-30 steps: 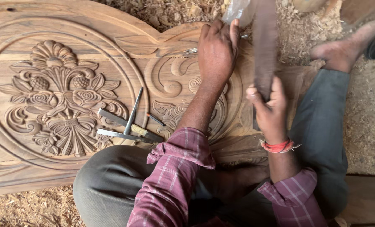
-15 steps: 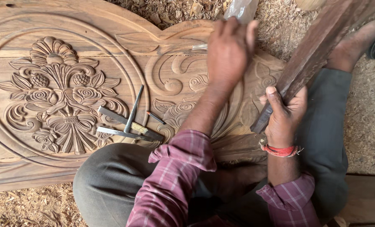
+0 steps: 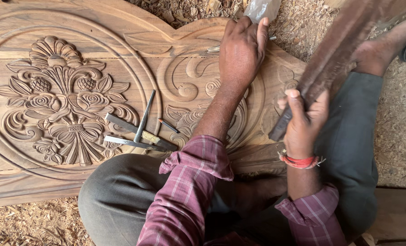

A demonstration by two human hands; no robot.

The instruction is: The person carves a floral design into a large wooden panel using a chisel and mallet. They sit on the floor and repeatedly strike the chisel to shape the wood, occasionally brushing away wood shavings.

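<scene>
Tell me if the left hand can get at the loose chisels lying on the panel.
Probably yes: the chisels lie uncovered just left of the forearm, but the left hand is busy gripping a chisel further up the panel.

The left hand presses a chisel onto the carved wooden panel, while the right hand grips a dark wooden mallet, raised and tilted; spare chisels lie beside the floral carving

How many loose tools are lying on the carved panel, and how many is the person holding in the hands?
Metal chisels lying on the carved wooden panel: 3
Pencil on the panel: 1
Chisel under the left hand: 1
Wooden mallet stick in the right hand: 1
Total: 6
</scene>
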